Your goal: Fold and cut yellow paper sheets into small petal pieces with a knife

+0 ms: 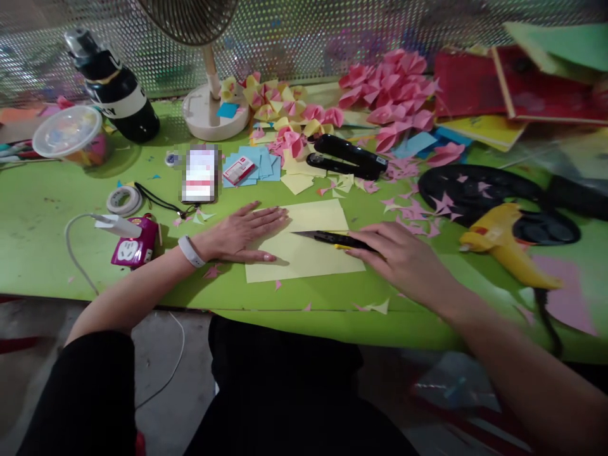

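The left hand (244, 233) is lying spread flat on the left part of a pale yellow sheet (306, 256), while the right hand (403, 254) is gripping a black-handled cutter (339, 239) whose blade (303, 234) is pointing left over it. Lying on the green table (190, 291), the sheet is looking light, thin and easily creased, so it is probably calling for a flat palm or a hold at its edges, clear of the blade. Farther out, a black stapler (365, 163) and a yellow glue gun (512, 248) are lying near paper scraps (444, 204).
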A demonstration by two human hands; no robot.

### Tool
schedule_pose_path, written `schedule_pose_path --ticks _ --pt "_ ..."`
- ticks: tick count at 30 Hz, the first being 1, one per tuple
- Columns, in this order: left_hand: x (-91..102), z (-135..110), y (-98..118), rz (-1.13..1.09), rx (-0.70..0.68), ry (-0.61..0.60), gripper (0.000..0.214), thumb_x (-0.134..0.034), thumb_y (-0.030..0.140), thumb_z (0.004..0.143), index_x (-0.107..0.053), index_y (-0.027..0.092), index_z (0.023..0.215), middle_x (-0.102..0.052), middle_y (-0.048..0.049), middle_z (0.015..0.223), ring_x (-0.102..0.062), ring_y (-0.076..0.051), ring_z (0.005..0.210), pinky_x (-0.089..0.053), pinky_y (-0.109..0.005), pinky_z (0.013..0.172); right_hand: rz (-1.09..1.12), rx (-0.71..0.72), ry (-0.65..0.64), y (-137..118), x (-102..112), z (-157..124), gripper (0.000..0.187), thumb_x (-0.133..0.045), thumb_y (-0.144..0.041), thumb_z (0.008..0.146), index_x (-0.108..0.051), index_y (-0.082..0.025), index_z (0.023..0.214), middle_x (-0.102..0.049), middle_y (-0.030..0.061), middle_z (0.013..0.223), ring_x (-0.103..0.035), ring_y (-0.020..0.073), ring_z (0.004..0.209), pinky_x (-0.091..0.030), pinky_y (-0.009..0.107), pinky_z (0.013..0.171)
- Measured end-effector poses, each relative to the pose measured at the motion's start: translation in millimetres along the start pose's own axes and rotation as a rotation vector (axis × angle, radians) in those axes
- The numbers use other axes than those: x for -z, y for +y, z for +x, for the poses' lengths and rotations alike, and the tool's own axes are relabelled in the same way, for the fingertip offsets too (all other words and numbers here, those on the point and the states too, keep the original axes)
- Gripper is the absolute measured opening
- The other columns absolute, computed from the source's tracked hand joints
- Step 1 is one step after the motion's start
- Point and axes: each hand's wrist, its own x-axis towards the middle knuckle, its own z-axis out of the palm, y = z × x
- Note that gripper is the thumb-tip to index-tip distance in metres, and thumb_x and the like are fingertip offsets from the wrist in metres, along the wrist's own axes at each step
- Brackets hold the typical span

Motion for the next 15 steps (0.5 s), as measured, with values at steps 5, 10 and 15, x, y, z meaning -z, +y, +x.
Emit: schedule_pose_path --ticks 5,10,15 --pt "-1.9 -1.3 -1.7 -0.006 -0.009 0.013 0.093 -0.031 0.074 0.097 0.001 0.019 0.166 -0.008 -0.0081 0.172 -0.012 -0.024 0.160 0.003 -0.044 0.131 -0.012 -0.018 0.005 -1.6 -4.1 3.0 0.035 -0.048 -0.040 0.103 -0.072 -0.021 0.119 -0.069 0.0139 0.105 -0.066 0.0315 0.096 -0.055 0.047 0.082" --pt "-1.3 -1.5 -1.7 -0.006 -0.010 0.016 0.093 -0.031 0.075 0.097 -0.002 0.019 0.166 -0.011 -0.0091 0.172 -0.014 -0.025 0.160 0.002 -0.044 0.131 -0.042 0.022 0.043 -13.2 -12.6 20.0 0.035 -0.046 -0.039 0.105 -0.072 -0.020 0.115 -0.070 0.0124 0.102 -0.066 0.0284 0.095 -0.057 0.045 0.081" --pt "-1.7 -1.5 -1.6 0.003 -0.005 0.009 0.092 -0.030 0.074 0.098 -0.001 0.019 0.166 -0.008 -0.0078 0.172 -0.012 -0.024 0.160 0.003 -0.043 0.131 -0.049 0.052 0.059 -19.0 -13.2 24.0 0.033 -0.046 -0.036 0.105 -0.073 -0.018 0.112 -0.070 0.0127 0.100 -0.065 0.0280 0.094 -0.057 0.044 0.079"
